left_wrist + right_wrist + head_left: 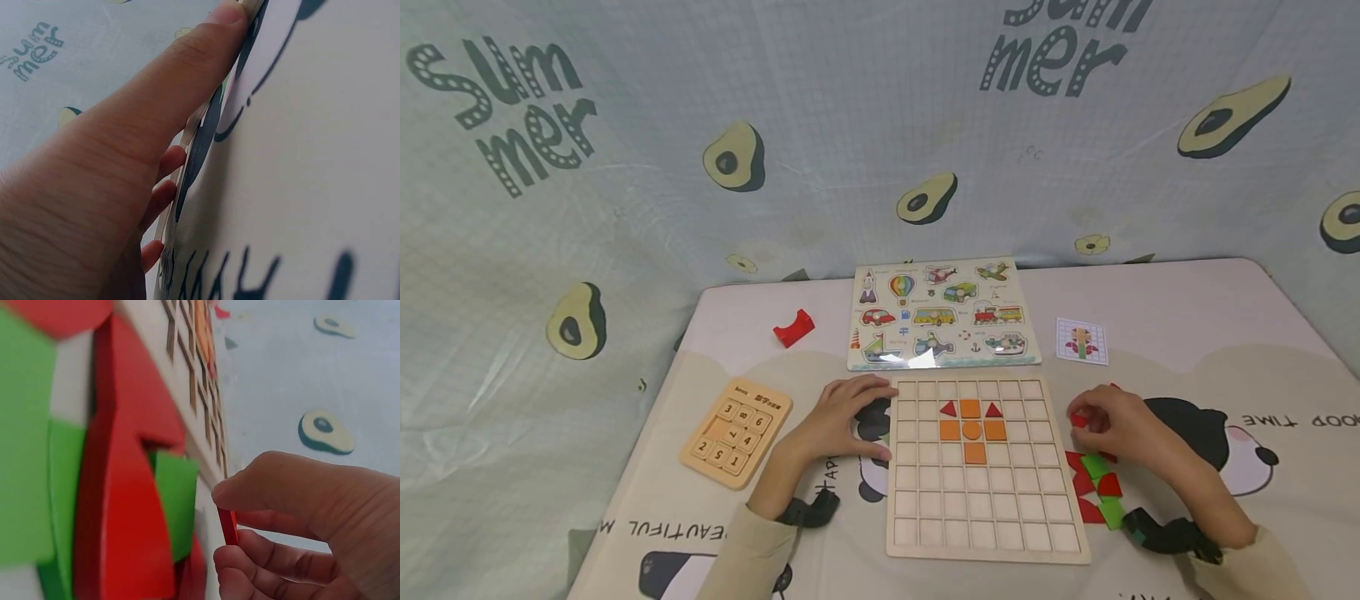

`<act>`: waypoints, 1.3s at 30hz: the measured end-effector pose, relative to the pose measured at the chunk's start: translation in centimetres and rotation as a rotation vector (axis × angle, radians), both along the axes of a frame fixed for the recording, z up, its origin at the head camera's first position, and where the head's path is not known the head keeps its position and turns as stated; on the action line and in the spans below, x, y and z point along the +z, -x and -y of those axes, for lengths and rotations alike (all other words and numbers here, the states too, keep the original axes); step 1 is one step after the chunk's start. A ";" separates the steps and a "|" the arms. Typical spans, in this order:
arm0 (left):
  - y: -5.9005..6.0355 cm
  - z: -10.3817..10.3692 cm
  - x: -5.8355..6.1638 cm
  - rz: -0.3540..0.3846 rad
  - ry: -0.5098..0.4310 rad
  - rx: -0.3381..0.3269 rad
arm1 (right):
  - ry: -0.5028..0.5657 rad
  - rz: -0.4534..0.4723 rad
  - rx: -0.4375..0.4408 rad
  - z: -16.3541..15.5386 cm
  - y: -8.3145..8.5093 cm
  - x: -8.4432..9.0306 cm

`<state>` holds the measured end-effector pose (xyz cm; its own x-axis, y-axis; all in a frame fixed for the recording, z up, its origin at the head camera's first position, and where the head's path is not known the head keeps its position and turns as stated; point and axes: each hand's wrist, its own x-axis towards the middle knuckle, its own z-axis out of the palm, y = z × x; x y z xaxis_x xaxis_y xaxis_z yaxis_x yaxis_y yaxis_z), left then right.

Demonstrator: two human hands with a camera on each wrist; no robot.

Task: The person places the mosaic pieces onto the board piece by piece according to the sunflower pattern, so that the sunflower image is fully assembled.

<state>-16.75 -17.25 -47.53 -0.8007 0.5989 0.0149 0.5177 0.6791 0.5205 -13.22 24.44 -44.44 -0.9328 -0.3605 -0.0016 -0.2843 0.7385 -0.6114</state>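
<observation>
The right hand (1112, 421) rests on the table (1187, 317) just right of the wooden grid board (985, 467). It pinches a small red piece (1078, 421) between thumb and fingers; the right wrist view shows the piece (228, 526) edge-on, gripped by the thumb and curled fingers (262, 559). Its exact shape cannot be determined from either view.

A pile of loose red and green pieces (1099, 492) lies on the table just below the right hand, beside the board's right edge.

The left hand (842, 421) lies at the upper left edge of the grid board, fingers extended and relaxed, touching the board's rim. In the left wrist view the thumb (206, 50) lies straight along the board's edge.

On the board, two red triangles (949, 409) and several orange pieces (972, 429) occupy cells in the upper middle rows.

Elsewhere on the table:
- a vehicle puzzle board (940, 312), behind the grid board;
- a pattern card (1082, 340), to its right;
- a number slide puzzle (737, 429), left of the left hand;
- a red curved block (793, 327), at the far left.
</observation>
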 end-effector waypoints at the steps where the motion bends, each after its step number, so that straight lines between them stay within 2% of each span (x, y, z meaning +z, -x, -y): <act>1: 0.0 0.0 0.0 -0.001 0.000 0.000 | 0.003 -0.002 0.007 0.2 -0.1 0.2; 9: 0.0 0.1 0.0 -0.004 0.002 -0.001 | 0.035 -0.065 0.070 2.0 -0.7 0.3; 26: -0.1 0.0 0.0 -0.026 0.000 -0.011 | 0.091 0.035 0.200 6.2 -1.4 -0.4; 39: -0.1 0.0 0.0 -0.031 0.013 -0.005 | 0.099 -0.045 0.293 7.5 -1.0 -1.2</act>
<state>-16.65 -17.29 -47.56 -0.7970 0.6031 0.0320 0.5368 0.6830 0.4954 -12.19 16.96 -45.60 -0.7874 -0.6104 0.0863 -0.5049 0.5582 -0.6583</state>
